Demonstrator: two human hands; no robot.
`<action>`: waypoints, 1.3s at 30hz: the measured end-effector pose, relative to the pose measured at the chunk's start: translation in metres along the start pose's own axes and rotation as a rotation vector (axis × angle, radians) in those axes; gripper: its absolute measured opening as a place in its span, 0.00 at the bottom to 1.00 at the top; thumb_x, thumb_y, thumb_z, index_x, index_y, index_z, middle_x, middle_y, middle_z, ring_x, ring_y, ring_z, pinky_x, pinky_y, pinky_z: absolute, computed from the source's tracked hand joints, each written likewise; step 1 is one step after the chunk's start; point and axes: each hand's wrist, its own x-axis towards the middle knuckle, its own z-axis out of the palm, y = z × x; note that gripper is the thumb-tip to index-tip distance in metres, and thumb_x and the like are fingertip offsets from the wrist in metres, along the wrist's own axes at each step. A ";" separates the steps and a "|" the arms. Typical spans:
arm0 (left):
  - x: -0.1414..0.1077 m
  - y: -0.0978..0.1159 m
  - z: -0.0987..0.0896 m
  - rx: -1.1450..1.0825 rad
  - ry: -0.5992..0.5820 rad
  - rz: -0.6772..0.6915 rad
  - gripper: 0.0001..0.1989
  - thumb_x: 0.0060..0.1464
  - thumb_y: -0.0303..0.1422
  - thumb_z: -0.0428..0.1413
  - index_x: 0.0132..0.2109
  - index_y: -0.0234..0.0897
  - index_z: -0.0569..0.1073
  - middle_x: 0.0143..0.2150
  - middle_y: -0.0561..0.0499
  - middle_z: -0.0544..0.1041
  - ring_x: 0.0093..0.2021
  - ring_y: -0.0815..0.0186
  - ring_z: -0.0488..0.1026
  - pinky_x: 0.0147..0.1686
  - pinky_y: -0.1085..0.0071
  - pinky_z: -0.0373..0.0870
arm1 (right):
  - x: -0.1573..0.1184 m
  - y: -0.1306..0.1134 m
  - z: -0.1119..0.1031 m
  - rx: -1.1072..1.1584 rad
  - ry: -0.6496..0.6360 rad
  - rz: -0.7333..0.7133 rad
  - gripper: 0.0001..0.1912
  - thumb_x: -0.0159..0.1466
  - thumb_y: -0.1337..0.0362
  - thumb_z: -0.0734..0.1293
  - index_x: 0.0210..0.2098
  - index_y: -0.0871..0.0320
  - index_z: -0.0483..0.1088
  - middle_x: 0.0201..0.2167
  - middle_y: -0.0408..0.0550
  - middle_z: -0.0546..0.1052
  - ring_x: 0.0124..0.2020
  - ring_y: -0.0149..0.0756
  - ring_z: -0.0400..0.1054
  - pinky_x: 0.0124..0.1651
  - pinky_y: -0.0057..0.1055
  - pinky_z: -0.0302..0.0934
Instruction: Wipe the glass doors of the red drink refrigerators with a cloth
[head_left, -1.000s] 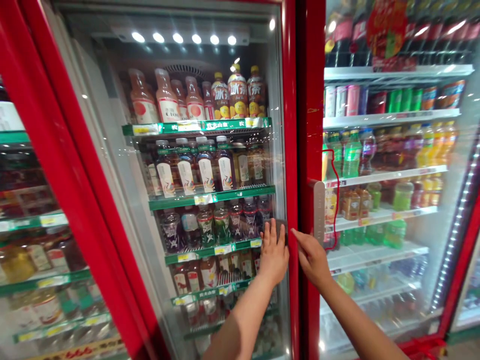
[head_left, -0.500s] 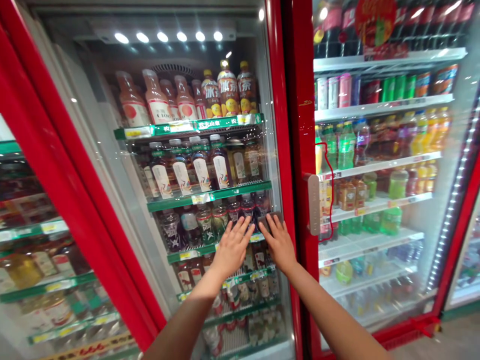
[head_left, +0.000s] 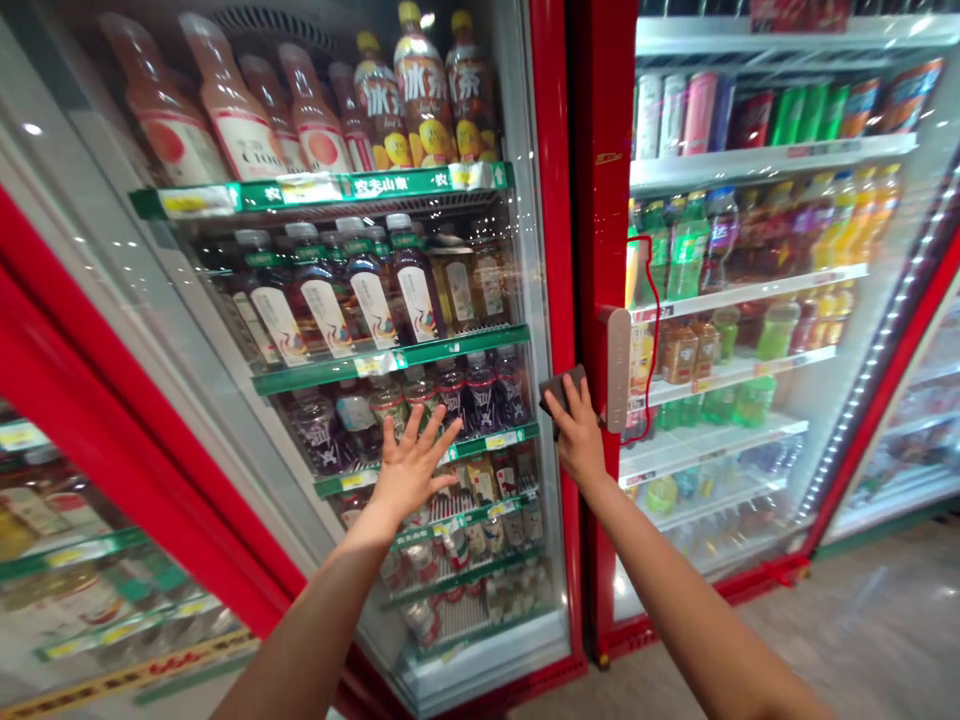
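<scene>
My left hand [head_left: 415, 466] is spread over the glass door [head_left: 480, 430] of a drinks fridge, palm toward the pane and fingers apart. It holds nothing; whether it touches the glass I cannot tell. Under my right hand [head_left: 581, 435] is a dark grey rectangular pad [head_left: 556, 390], perhaps a sponge or folded cloth. My right fingers lie over the pad, pressing it at the red door frame [head_left: 559, 250] near a pale handle [head_left: 618, 370]. Behind the glass, dark purple bottles [head_left: 480, 390] stand on a green-edged shelf close to my left hand.
Juice bottles [head_left: 240, 120] and iced tea bottles [head_left: 424, 95] fill upper shelves. To the right stands another lit fridge [head_left: 750, 285], with a red cord [head_left: 655, 330] beside the handle. A red-framed door [head_left: 142, 440] slants across the left. Grey floor [head_left: 885, 620] shows at lower right.
My right hand has moved the pad right, from the glass edge onto the red frame. My left hand has shifted left and down with fingers spread wider. The view has tilted downward and closer.
</scene>
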 end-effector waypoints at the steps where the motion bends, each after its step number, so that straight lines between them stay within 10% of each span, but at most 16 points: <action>1: 0.000 0.000 0.001 -0.003 -0.010 0.000 0.58 0.42 0.51 0.71 0.74 0.52 0.49 0.76 0.44 0.47 0.76 0.46 0.27 0.66 0.36 0.14 | 0.006 0.000 0.001 -0.007 0.008 0.010 0.45 0.62 0.78 0.59 0.74 0.43 0.47 0.77 0.43 0.40 0.76 0.52 0.29 0.70 0.61 0.51; 9: 0.000 0.001 0.001 -0.023 -0.039 -0.014 0.61 0.41 0.49 0.72 0.74 0.53 0.46 0.77 0.46 0.43 0.76 0.46 0.25 0.66 0.38 0.13 | -0.089 0.002 0.022 -0.025 -0.129 0.018 0.51 0.59 0.83 0.57 0.74 0.41 0.40 0.77 0.45 0.40 0.76 0.55 0.25 0.67 0.64 0.54; 16: 0.000 0.002 0.005 -0.042 -0.038 -0.014 0.62 0.40 0.49 0.72 0.74 0.54 0.44 0.77 0.47 0.42 0.76 0.46 0.25 0.66 0.37 0.13 | -0.045 -0.011 0.022 0.004 -0.043 0.081 0.48 0.60 0.81 0.58 0.74 0.43 0.44 0.77 0.43 0.35 0.76 0.55 0.23 0.70 0.67 0.45; 23: -0.001 0.005 0.003 -0.051 -0.049 -0.021 0.63 0.41 0.47 0.72 0.74 0.54 0.41 0.77 0.47 0.40 0.75 0.44 0.25 0.66 0.36 0.15 | -0.114 -0.002 0.024 0.063 -0.224 -0.108 0.49 0.60 0.84 0.55 0.73 0.39 0.46 0.74 0.44 0.55 0.76 0.47 0.34 0.68 0.63 0.55; 30: -0.002 0.005 0.000 -0.041 -0.047 -0.016 0.63 0.41 0.48 0.72 0.74 0.53 0.42 0.77 0.46 0.41 0.75 0.46 0.25 0.67 0.36 0.15 | -0.059 -0.019 0.038 0.063 0.026 0.019 0.47 0.61 0.83 0.55 0.74 0.41 0.45 0.76 0.47 0.45 0.76 0.52 0.31 0.69 0.65 0.51; 35: -0.004 0.006 -0.003 -0.035 -0.071 -0.012 0.62 0.42 0.48 0.72 0.74 0.52 0.43 0.77 0.47 0.41 0.75 0.48 0.22 0.67 0.37 0.14 | -0.098 -0.029 0.036 -0.009 -0.179 -0.142 0.42 0.62 0.81 0.56 0.71 0.43 0.55 0.70 0.46 0.62 0.75 0.46 0.42 0.68 0.57 0.57; 39: -0.004 0.006 -0.003 -0.028 -0.078 -0.006 0.62 0.42 0.48 0.72 0.75 0.52 0.42 0.77 0.47 0.41 0.74 0.50 0.20 0.66 0.38 0.11 | -0.092 -0.021 0.027 -0.095 -0.018 -0.009 0.38 0.64 0.79 0.58 0.70 0.44 0.58 0.69 0.48 0.65 0.74 0.48 0.46 0.66 0.54 0.60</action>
